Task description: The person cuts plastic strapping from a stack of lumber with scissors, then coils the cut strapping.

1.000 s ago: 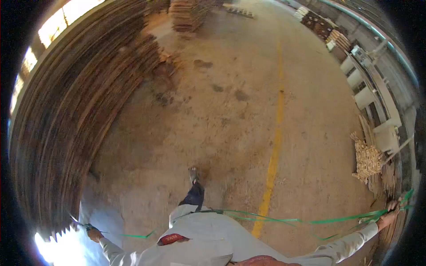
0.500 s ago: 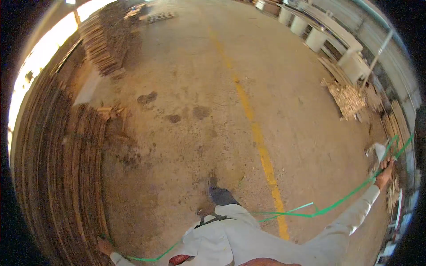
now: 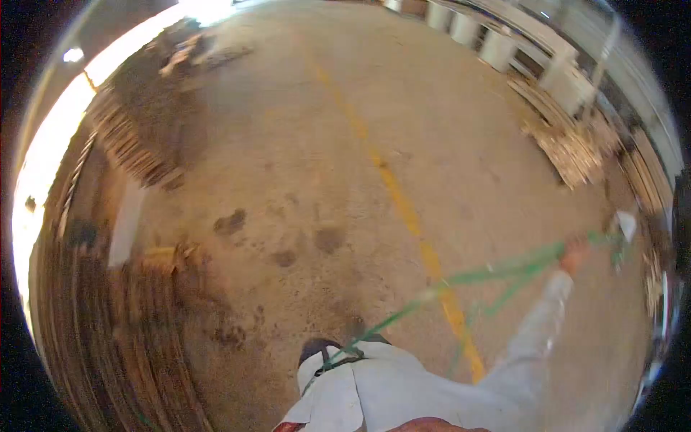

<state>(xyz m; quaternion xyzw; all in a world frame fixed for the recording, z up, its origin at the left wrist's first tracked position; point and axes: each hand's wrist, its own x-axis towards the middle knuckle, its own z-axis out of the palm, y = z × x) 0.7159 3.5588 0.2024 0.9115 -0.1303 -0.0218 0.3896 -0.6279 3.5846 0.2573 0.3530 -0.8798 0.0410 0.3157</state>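
Observation:
My right hand is stretched out to the right, blurred by motion, closed around a green strap. The strap looks like a flat plastic band. From the hand it crosses in front of my body towards the lower left, and a loose length of it hangs below the hand. Another end trails to the right, near a small white piece. My left hand is out of view.
Tall stacks of thin boards line the left side, with another pile farther back. A yellow line crosses the concrete floor. Wood pieces and white cylinders stand along the right.
My right hand has swung inward and slightly up, drawing the green strap across my front. My left hand, earlier low by the boards at left, has left the view. The camera has tilted.

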